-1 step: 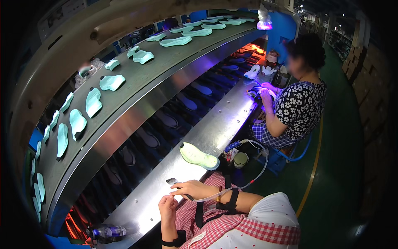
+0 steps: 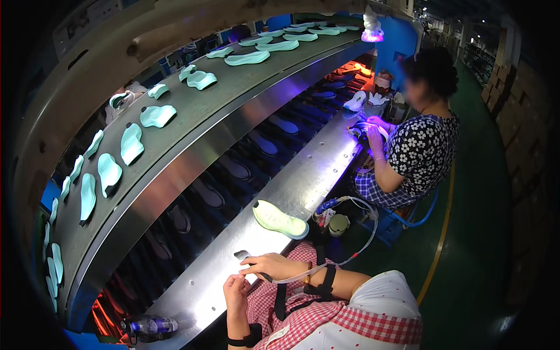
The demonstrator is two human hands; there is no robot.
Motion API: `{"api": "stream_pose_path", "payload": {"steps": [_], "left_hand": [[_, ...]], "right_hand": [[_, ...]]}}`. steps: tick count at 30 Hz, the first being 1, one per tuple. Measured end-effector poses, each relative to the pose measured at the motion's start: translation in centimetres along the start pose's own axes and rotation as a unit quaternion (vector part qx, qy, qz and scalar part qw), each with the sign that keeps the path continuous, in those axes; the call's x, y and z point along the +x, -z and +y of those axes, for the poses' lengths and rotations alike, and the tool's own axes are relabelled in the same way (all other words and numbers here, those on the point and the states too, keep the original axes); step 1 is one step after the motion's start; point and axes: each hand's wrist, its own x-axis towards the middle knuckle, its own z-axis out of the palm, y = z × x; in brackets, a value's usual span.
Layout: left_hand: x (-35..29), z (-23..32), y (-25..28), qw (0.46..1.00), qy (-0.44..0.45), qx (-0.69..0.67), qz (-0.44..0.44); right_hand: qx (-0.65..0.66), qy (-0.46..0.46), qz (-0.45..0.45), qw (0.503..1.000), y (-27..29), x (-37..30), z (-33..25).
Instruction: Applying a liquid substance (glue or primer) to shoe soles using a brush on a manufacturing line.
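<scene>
On the worktop (image 2: 315,169), a sole (image 2: 279,219) is laid twelve o'clock from the right hand (image 2: 274,266), brush (image 2: 241,255) gripped; left hand (image 2: 237,297), hold unclear.

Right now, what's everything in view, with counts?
Ledge: 1, silver, centre
Sole: 1, yellowish, on ledge
Tool: 1, dark, at ledge
Tube: 1, clear, looping right
Belt: 1, dark, beyond ledge
Shaped pieces: over twenty, mint, on belt
Lower soles: several, dim, beneath belt
Bottle: 1, clear, ledge's left end
Container: 1, pale green, right of ledge
Co-worker: 1, patterned top, right
Boxes: many, brown, far right
Floor: 1, green, right
Left grip: 1, bare, by ledge's edge
Right grip: 1, bare, on tool
</scene>
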Motion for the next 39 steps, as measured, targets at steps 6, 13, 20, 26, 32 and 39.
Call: {"api": "stream_pose_path", "payload": {"steps": [6, 13, 20, 26, 32, 39], "left_hand": [[0.1, -0.2, -0.6, 1.0, 0.0, 0.01, -0.022], [0.1, -0.3, -0.6, 1.0, -0.001, -0.001, 0.002], [0.1, -0.5, -0.4, 1.0, -0.002, 0.011, 0.005], [0.3, -0.6, 0.0, 1.0, -0.006, 0.016, -0.004], [0.2, -0.5, -0.2, 1.0, 0.004, 0.013, -0.01], [-0.6, 0.1, -0.8, 1.0, -0.004, 0.013, 0.015]], "right_hand": [[0.039, -0.039, -0.014, 0.998, 0.2, -0.1, 0.2], [-0.001, -0.018, -0.016, 1.0, 0.5, 0.1, -0.1], [0.005, -0.033, -0.027, 0.999, 0.5, 0.0, -0.4], [-0.002, -0.02, -0.008, 1.0, 0.0, -0.4, -0.1], [-0.003, -0.029, -0.016, 0.999, 0.2, -0.4, -0.2], [-0.01, 0.023, 0.011, 1.0, -0.7, 0.1, 0.1]]}}
